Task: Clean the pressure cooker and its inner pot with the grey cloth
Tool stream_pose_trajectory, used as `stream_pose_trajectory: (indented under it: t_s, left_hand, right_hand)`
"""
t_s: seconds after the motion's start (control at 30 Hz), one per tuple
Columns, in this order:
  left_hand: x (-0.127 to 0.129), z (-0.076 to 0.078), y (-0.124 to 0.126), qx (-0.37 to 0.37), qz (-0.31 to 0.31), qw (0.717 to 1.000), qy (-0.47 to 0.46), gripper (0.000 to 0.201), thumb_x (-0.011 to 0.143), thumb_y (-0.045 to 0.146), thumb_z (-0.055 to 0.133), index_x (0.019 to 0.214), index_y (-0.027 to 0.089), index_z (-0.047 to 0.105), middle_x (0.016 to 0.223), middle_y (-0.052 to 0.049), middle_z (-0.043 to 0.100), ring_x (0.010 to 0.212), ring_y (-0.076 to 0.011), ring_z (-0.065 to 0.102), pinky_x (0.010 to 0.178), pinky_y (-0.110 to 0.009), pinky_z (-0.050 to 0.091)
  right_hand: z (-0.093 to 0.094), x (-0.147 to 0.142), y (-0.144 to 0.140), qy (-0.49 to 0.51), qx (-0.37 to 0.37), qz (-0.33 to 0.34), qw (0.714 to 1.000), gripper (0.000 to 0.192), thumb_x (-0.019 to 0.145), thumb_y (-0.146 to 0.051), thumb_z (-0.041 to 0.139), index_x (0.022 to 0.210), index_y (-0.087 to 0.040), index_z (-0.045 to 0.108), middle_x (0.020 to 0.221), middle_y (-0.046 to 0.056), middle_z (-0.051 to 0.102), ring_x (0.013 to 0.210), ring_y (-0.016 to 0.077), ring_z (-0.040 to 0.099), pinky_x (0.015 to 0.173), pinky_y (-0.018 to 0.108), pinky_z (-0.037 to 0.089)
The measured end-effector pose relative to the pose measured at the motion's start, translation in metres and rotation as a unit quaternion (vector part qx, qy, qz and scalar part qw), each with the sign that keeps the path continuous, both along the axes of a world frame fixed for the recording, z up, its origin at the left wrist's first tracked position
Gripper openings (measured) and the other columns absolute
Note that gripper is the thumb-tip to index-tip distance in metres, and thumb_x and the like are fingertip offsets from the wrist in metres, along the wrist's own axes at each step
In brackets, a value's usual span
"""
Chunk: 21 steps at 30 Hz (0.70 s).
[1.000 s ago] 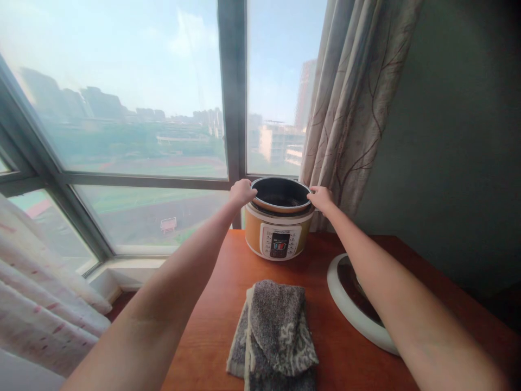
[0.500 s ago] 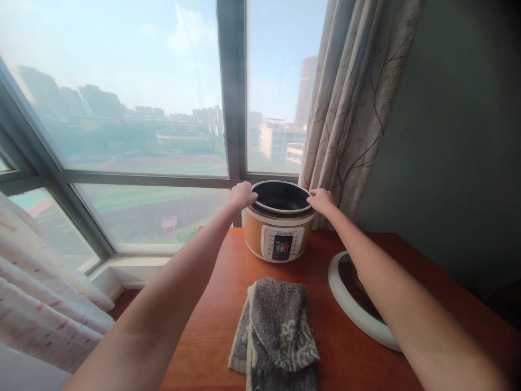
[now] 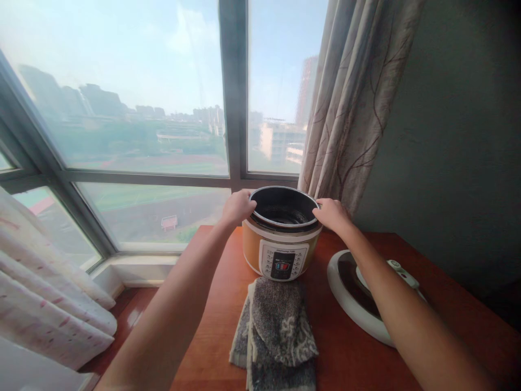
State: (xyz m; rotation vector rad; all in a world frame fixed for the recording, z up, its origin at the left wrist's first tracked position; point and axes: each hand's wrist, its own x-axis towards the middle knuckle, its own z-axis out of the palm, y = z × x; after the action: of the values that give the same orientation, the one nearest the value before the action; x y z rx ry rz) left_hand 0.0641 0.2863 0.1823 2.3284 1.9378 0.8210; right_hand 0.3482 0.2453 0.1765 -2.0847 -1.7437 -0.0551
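Observation:
An orange and white electric cooker [image 3: 281, 255] stands on a reddish wooden table [image 3: 342, 347], with a dark inner pot [image 3: 284, 209] seated in it. My left hand [image 3: 238, 207] grips the pot's left rim and my right hand [image 3: 332, 214] grips its right rim. The pot's inside looks dark with some residue at the bottom. A control panel with a small display faces me on the cooker's front.
A folded grey patterned towel [image 3: 277, 331] lies in front of the cooker. The cooker's white lid [image 3: 354, 304] lies upside down at the right. A patterned curtain [image 3: 350, 103] hangs behind, next to large windows [image 3: 122, 108]. A pale curtain [image 3: 44, 293] hangs at the lower left.
The inner pot has sunk from slightly raised to seated in the cooker. The cooker now sits nearer to me, touching the towel's far edge. Both hands stay on the rim.

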Motion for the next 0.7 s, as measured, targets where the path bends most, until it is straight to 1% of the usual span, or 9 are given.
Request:
stream_pose_trajectory:
  t_s: [0.1, 0.23, 0.43, 0.6, 0.7]
  left_hand:
    - [-0.001, 0.000, -0.011, 0.002, 0.011, 1.000, -0.003, 0.033, 0.079, 0.025, 0.052, 0.102, 0.020, 0.076, 0.098, -0.014, 0.078, 0.092, -0.0316, 0.072, 0.077, -0.036, 0.053]
    - [0.000, 0.002, -0.021, -0.006, 0.032, 0.999, 0.000, 0.033, 0.080, 0.026, 0.053, 0.103, 0.021, 0.076, 0.100, -0.014, 0.077, 0.093, -0.0331, 0.072, 0.077, -0.037, 0.053]
    - [0.000, 0.000, -0.019, -0.004, 0.043, 0.999, 0.001, 0.036, 0.079, 0.028, 0.056, 0.108, 0.023, 0.076, 0.103, -0.013, 0.078, 0.096, -0.0329, 0.071, 0.078, -0.037, 0.053]
    - [-0.003, -0.005, -0.020, 0.002, 0.046, 0.998, -0.036, 0.043, 0.082, 0.033, 0.055, 0.118, 0.023, 0.075, 0.099, -0.011, 0.078, 0.093, -0.0318, 0.071, 0.078, -0.037, 0.052]
    - [-0.003, -0.007, -0.021, 0.000, 0.055, 0.997, -0.048, 0.044, 0.083, 0.035, 0.056, 0.122, 0.025, 0.073, 0.097, -0.009, 0.078, 0.092, -0.0299, 0.071, 0.077, -0.035, 0.051]
  right_hand:
    - [0.000, 0.000, -0.007, -0.007, -0.003, 0.006, 1.000, 0.044, 0.081, -0.031, 0.056, 0.121, -0.027, 0.074, 0.111, 0.014, 0.077, 0.105, 0.0344, 0.070, 0.086, 0.039, 0.051]
    - [0.000, -0.002, -0.010, -0.011, -0.006, 0.008, 1.000, 0.041, 0.083, -0.031, 0.055, 0.119, -0.026, 0.075, 0.108, 0.015, 0.077, 0.105, 0.0347, 0.070, 0.085, 0.039, 0.050]
    - [0.000, -0.003, -0.014, -0.008, -0.007, 0.005, 1.000, 0.040, 0.085, -0.031, 0.054, 0.118, -0.026, 0.075, 0.105, 0.015, 0.077, 0.101, 0.0350, 0.071, 0.082, 0.038, 0.049]
    - [-0.003, -0.001, -0.015, 0.004, 0.001, 0.007, 1.000, 0.040, 0.086, -0.032, 0.052, 0.119, -0.026, 0.075, 0.107, 0.015, 0.077, 0.102, 0.0358, 0.070, 0.082, 0.039, 0.049]
    - [-0.006, 0.001, -0.015, 0.016, 0.013, 0.007, 1.000, 0.041, 0.088, -0.033, 0.050, 0.120, -0.028, 0.075, 0.107, 0.014, 0.077, 0.102, 0.0348, 0.070, 0.083, 0.038, 0.049]
